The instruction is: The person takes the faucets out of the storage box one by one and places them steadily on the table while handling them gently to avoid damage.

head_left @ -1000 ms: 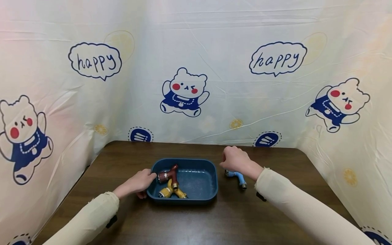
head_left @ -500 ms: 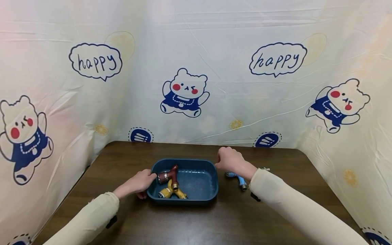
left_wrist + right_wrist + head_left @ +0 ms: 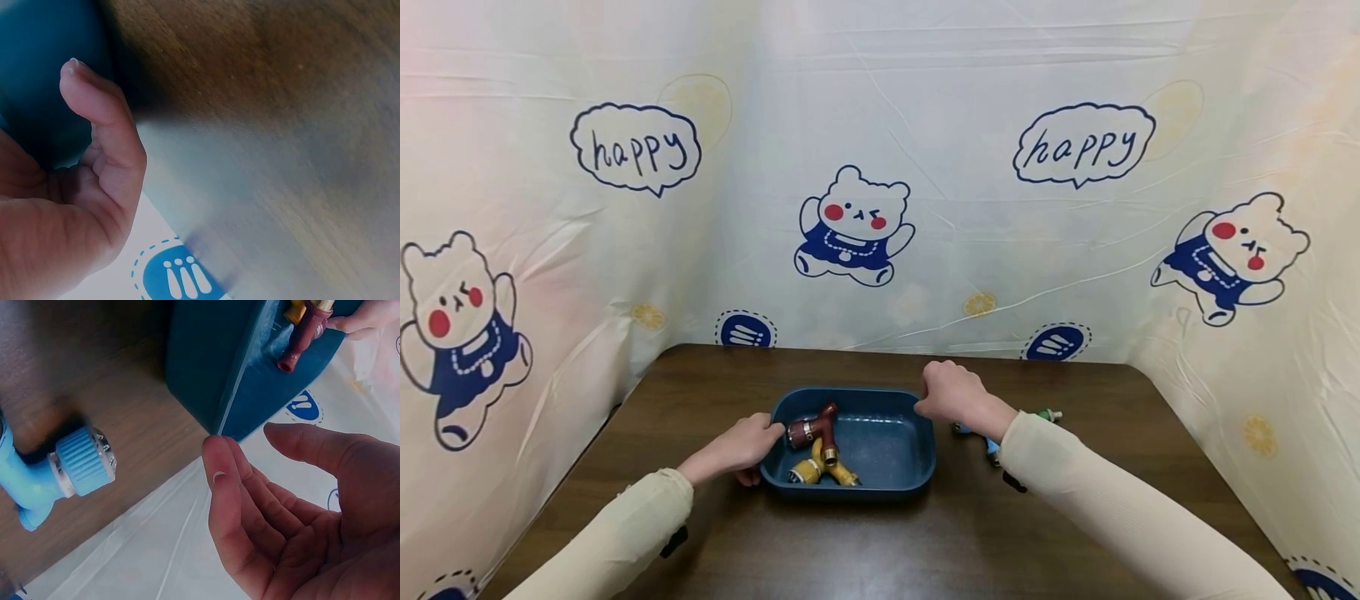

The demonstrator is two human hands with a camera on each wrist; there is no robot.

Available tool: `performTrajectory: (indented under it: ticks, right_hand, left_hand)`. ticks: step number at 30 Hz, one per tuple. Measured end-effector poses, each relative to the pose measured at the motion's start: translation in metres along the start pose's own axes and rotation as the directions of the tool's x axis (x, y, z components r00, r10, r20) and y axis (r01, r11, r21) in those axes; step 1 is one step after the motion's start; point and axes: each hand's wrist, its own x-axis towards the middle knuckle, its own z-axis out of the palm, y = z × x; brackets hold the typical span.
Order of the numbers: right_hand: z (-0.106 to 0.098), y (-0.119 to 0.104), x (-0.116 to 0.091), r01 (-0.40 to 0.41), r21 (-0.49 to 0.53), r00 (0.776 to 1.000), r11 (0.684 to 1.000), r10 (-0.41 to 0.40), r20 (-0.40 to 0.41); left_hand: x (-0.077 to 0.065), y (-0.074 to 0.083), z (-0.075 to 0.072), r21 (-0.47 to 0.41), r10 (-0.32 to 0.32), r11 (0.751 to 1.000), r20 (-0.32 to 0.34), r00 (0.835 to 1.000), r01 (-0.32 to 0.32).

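A dark blue plastic tub stands on the table. My left hand grips its left end, thumb at the rim and other fingers low on the outer wall. In the tub's left half lie a dark red tap and a yellow tap. My right hand is at the far right corner; in the right wrist view its bent fingertips are right at the tub's corner, with the thumb apart from them. A light blue tap lies on the table beside this hand, partly hidden by the forearm in the head view.
A small green piece shows behind the right sleeve. The brown wooden table ends at a pale printed curtain hanging behind and at both sides.
My right hand has moved left from above the light blue tap to the tub's far right corner. The green piece has come into sight. My left hand stays on the tub.
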Motion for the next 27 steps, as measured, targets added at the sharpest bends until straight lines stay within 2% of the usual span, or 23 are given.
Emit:
performTrajectory:
  ticks: [27]
  right_hand:
    - [0.008, -0.018, 0.011, 0.033, 0.003, 0.999, 0.999, -0.033, 0.015]
  left_hand:
    - [0.001, 0.000, 0.000, 0.001, -0.004, 1.000, -0.003, 1.000, 0.004]
